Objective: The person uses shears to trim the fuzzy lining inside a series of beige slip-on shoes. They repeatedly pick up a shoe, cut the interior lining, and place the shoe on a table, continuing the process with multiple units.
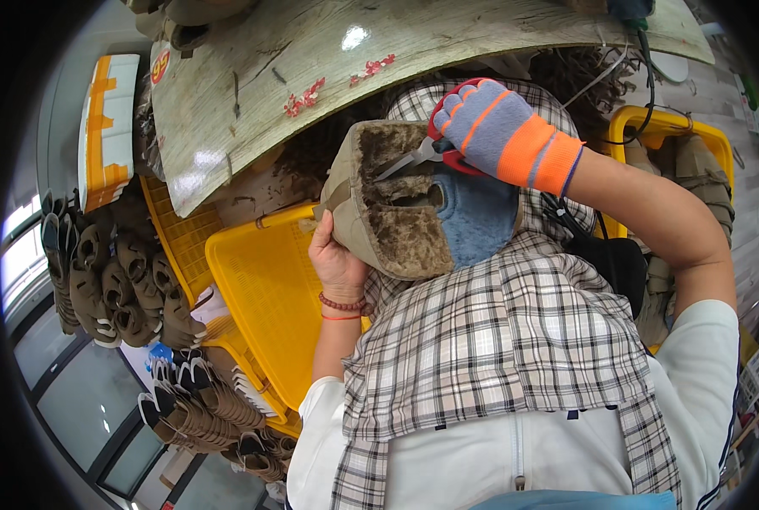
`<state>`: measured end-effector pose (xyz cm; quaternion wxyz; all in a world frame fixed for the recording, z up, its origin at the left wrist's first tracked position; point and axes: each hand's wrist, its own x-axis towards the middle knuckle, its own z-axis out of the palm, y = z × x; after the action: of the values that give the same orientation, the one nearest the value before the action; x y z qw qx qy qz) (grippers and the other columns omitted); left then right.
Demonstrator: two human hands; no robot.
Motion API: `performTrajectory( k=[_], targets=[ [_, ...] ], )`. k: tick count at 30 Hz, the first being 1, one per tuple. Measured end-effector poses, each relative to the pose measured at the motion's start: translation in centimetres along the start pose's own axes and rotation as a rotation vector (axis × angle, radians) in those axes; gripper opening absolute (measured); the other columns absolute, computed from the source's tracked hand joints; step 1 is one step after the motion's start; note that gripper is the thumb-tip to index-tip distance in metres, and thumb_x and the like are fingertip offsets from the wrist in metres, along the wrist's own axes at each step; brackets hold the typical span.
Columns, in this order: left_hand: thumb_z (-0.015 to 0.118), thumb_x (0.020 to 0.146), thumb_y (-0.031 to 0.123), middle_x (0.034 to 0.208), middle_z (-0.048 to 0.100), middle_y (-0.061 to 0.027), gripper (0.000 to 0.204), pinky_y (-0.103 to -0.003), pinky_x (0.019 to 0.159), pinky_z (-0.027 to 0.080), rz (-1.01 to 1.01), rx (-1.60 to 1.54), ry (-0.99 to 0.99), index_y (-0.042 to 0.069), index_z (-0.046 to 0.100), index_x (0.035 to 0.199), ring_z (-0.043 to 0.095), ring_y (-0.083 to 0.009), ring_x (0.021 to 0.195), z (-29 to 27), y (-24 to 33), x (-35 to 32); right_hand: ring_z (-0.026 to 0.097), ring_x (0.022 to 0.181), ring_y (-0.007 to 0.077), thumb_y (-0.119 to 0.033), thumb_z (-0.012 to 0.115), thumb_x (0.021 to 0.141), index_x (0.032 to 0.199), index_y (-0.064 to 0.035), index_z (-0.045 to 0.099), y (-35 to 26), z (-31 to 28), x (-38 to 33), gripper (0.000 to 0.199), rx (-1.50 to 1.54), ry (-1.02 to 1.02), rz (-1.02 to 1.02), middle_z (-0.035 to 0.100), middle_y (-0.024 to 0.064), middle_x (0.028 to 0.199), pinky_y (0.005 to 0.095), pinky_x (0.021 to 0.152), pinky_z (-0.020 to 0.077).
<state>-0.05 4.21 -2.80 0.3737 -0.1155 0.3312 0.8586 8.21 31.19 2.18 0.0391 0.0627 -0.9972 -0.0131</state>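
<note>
My left hand (335, 257), bare with a beaded bracelet and a red string at the wrist, grips the left edge of a khaki fur-lined piece, which looks like a shoe upper (413, 242). The lining is brown fur on the left and blue fur on the right, with a slit-like opening at its middle. My right hand (498, 132), in a grey and orange glove, is closed round the red handles of a pair of scissors (420, 159). Their metal blades point down and left, over the brown fur. The blade tips look nearly closed.
A pale wood-patterned table (311, 59) with red flower marks curves across the top. Yellow baskets (256, 306) stand at the left, and another yellow basket (719, 140) with khaki pieces at the right. Brown shoe uppers (128, 280) hang far left. A checked apron (498, 331) covers my lap.
</note>
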Motion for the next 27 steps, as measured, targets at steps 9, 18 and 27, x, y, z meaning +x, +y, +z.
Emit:
performTrajectory(
  k=[9, 18, 27],
  targets=[
    [0.044, 0.093, 0.019, 0.115, 0.06, -0.0151, 0.034, -0.039, 0.094, 0.046, -0.02, -0.005, -0.028, -0.004, 0.053, 0.117, 0.058, -0.0267, 0.104, -0.1, 0.1, 0.0, 0.062, 0.079, 0.0235, -0.035, 0.065, 0.073, 0.082, -0.0081, 0.062, 0.4, 0.3, -0.4, 0.028, 0.089, -0.006, 0.033, 0.062, 0.0084, 0.076, 0.033, 0.07, 0.0475],
    [0.045, 0.092, 0.021, 0.129, 0.05, -0.0145, 0.042, -0.043, 0.104, 0.034, -0.042, -0.023, -0.069, -0.001, 0.045, 0.128, 0.048, -0.0293, 0.118, 3.1, 1.1, -1.3, 0.062, 0.081, 0.0245, -0.033, 0.076, 0.07, 0.096, -0.0046, 0.061, -0.5, -4.5, -5.6, 0.041, 0.967, 0.091, 0.623, 0.064, 0.0107, 0.086, 0.0331, 0.069, 0.0487],
    [0.047, 0.093, 0.017, 0.129, 0.05, -0.0112, 0.041, -0.038, 0.102, 0.035, -0.02, 0.286, -0.513, -0.002, 0.042, 0.129, 0.048, -0.0241, 0.118, 16.1, -2.4, 2.3, 0.057, 0.07, 0.0175, -0.027, 0.076, 0.072, 0.107, 0.0015, 0.052, -3.3, -8.4, -4.1, 0.051, 1.5, 0.616, 0.602, 0.061, 0.0131, 0.079, 0.0303, 0.066, 0.0485]
  ],
)
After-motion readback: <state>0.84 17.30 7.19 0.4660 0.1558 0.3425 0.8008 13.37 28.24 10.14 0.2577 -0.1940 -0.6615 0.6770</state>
